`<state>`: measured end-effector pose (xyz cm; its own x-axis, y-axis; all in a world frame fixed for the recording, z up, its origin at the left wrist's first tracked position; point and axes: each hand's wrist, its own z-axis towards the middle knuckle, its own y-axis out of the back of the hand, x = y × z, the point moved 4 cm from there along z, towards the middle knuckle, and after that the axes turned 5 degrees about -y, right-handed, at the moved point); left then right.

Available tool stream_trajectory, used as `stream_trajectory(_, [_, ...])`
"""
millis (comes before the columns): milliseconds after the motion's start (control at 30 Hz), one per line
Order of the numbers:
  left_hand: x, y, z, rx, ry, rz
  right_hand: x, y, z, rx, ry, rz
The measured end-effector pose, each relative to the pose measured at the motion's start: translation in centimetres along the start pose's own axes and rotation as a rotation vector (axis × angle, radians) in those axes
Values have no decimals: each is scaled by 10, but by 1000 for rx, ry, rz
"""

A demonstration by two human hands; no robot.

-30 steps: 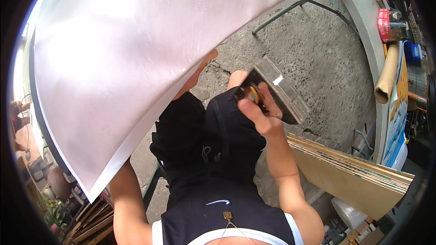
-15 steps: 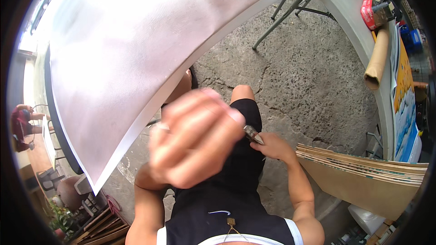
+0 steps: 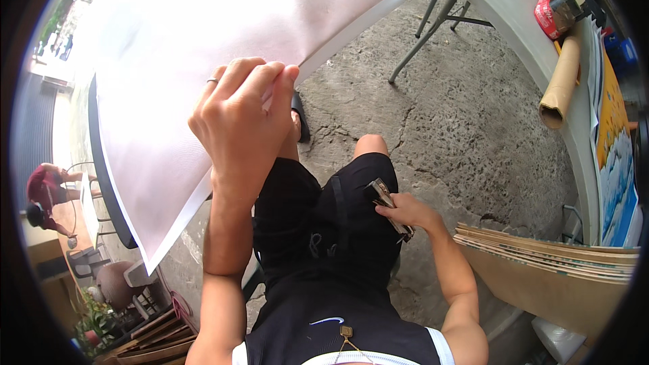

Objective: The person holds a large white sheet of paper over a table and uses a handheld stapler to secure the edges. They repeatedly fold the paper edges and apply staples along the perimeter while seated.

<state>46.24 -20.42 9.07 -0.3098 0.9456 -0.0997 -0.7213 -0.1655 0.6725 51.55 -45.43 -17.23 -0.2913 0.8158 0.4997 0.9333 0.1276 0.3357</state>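
**Left hand pinching white sheet, right hand on tool at thigh**

Left hand [image 3: 240, 118] raised at about 10 o'clock from frame centre, fingers [image 3: 260, 74] curled shut over the lower edge of a large white sheet [image 3: 203, 34], thumb hidden behind. Ring [image 3: 212, 81] on one finger. Sheet gripped at its edge, spread up and out toward 11 and 12 o'clock, filling the upper left of the view, lower corner drooping toward 8 o'clock.

Right hand [image 3: 405, 211] low at about 4 o'clock from centre, resting against the right thigh, fingers closed around a small dark metal tool [image 3: 385, 199]. Tool held tilted, one end poking out toward 11 o'clock of the hand, other end showing below the knuckles. Kind of tool too small to tell.

Black shorts [image 3: 324, 223] and black top beneath both forearms. Cracked concrete floor [image 3: 460, 128] beyond the knees toward 1 o'clock. Grey folding table [image 3: 500, 0] at 1 to 2 o'clock, carrying a brown cardboard roll [image 3: 561, 88], a red object [image 3: 551, 10] and colourful printed sheets [image 3: 612, 135] along the right rim. Stack of plywood boards [image 3: 541, 257] at 4 o'clock, just beside the right forearm. Another person in a red top [image 3: 44, 192] at 9 o'clock, well apart.
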Motion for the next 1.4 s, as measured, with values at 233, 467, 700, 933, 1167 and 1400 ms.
stream_trajectory(233, [-4,0,-4,-18,-29,41,-7,8,2,94,-15,9])
stream_trajectory(467, [-4,6,-2,76,68,-30,-22,8,5,137,54,43])
stream_trajectory(700, [1,8,-4,111,135,-123,-17,13,1,52,-90,54])
stream_trajectory(933, [-6,9,-20,5,-198,-186,-24,-4,2,-272,41,333])
stream_trajectory(1167, [-51,-21,-131,344,198,-883,53,19,-72,-256,343,889])
stream_trajectory(1400, [-38,-48,-149,673,266,-1113,93,42,-99,-45,335,603])
